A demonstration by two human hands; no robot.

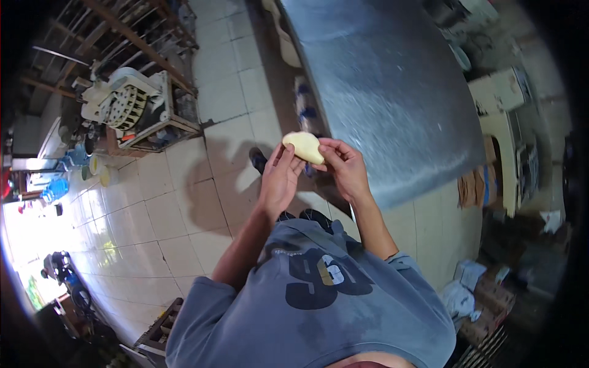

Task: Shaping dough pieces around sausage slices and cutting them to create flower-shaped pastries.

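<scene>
At twelve o'clock from the shirt [343, 316], the left hand [281, 179] is pinching a pale oval piece [304, 148] from seven o'clock, the right hand [349, 172] from four; even, light pressure is probably serving best.

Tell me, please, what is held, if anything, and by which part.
A pale yellow oval lump, held at its left end by the left hand, right end by the right hand.
</scene>
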